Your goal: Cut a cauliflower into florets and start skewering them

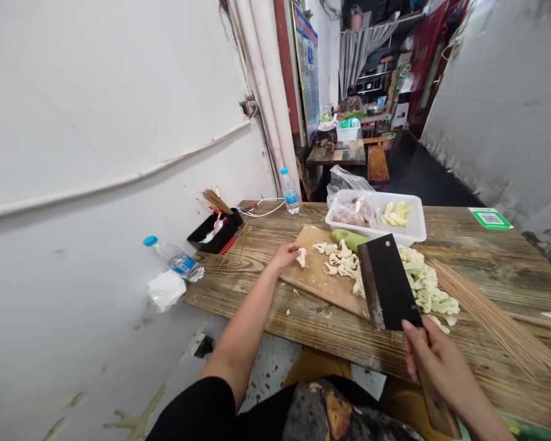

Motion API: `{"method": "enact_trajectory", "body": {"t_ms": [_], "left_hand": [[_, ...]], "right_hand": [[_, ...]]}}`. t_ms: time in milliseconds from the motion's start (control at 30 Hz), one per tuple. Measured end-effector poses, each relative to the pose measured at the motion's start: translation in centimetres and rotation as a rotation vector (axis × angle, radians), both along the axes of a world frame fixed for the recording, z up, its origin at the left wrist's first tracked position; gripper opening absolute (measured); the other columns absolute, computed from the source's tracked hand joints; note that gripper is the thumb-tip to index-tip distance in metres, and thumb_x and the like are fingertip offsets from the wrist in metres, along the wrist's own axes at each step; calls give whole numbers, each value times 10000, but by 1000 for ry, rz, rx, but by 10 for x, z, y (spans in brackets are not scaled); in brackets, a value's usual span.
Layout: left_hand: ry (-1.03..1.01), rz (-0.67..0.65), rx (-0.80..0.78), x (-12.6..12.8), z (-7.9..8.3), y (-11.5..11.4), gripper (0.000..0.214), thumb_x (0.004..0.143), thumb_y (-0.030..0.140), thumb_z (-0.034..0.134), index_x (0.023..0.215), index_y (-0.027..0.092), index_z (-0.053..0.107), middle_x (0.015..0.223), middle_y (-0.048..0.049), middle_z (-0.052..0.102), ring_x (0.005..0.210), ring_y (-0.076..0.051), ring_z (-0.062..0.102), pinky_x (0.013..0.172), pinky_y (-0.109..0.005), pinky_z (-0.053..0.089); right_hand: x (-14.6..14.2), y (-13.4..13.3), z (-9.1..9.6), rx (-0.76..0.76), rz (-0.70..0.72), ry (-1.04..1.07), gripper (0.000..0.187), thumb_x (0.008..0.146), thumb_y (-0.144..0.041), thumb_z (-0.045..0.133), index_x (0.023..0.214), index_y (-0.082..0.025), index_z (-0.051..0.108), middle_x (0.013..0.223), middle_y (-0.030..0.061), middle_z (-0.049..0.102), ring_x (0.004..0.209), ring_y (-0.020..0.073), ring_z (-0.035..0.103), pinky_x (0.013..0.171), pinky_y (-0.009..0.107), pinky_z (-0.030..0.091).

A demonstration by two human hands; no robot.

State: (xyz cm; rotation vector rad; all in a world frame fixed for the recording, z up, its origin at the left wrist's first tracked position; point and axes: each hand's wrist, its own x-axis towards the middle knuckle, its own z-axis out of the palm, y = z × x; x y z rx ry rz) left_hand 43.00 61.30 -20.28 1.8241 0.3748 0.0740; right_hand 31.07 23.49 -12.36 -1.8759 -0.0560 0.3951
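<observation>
Between the fingertips of my left hand [286, 256] is a small cauliflower floret [302, 258], at the left edge of the wooden cutting board [314, 278]. My right hand [441, 355] grips the wooden handle of a cleaver [388, 282]. Its broad dark blade is tilted over the board's right side and hides part of it. Several cut florets [344, 260] lie mid-board. A larger heap of cauliflower [425, 278] is to the right of the blade. Behind the florets lies a pale green vegetable [349, 239], partly covered by the cleaver.
A white plastic tub [376, 231] holds a bagged item and yellow pieces. Long thin skewers [491, 306] lie on the right. At the left are a black box [213, 233] and a water bottle [177, 260]; another bottle [290, 193] stands behind. A person [350, 101] sits far back.
</observation>
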Motion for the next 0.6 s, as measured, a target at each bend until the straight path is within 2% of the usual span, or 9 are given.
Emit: {"method": "enact_trajectory", "body": {"t_ms": [133, 267, 367, 467, 600], "left_hand": [[-67, -19, -183, 8, -3, -11, 396, 740, 233, 677, 1118, 127, 629, 973, -109, 693, 775, -152, 657, 695, -281, 535], [-138, -15, -225, 21, -11, -27, 435, 713, 196, 684, 1140, 136, 622, 1056, -121, 678, 866, -172, 659, 752, -303, 538], [-176, 3, -163, 31, -17, -36, 440, 721, 162, 667, 1156, 134, 615, 1108, -128, 669, 977, -188, 641, 850, -323, 512], [-189, 41, -28, 34, -21, -35, 408, 723, 148, 668, 1130, 146, 633, 1165, -120, 649, 1026, -192, 620, 924, -345, 475], [-138, 100, 178, 25, -24, -22, 240, 735, 127, 650, 972, 124, 690, 1013, -113, 696, 928, -207, 635, 936, -395, 458]], "right_hand": [[-4, -4, 0, 4, -9, 13, 374, 824, -608, 481, 757, -245, 419, 453, -75, 503, 359, 129, 489, 373, 249, 400], [-6, -13, 1, -25, -55, 11, 382, 808, -619, 489, 754, -248, 420, 434, -71, 507, 362, 134, 491, 389, 254, 404], [-7, -22, 4, -33, -98, 9, 398, 800, -641, 483, 769, -249, 422, 427, -68, 511, 373, 142, 503, 398, 257, 413], [-8, -26, 9, -92, -130, -25, 413, 805, -658, 454, 755, -251, 403, 404, -61, 513, 364, 144, 499, 401, 256, 408], [-10, -19, 8, -156, -48, -63, 384, 829, -626, 444, 758, -250, 407, 407, -66, 512, 363, 138, 503, 412, 247, 410]]}}
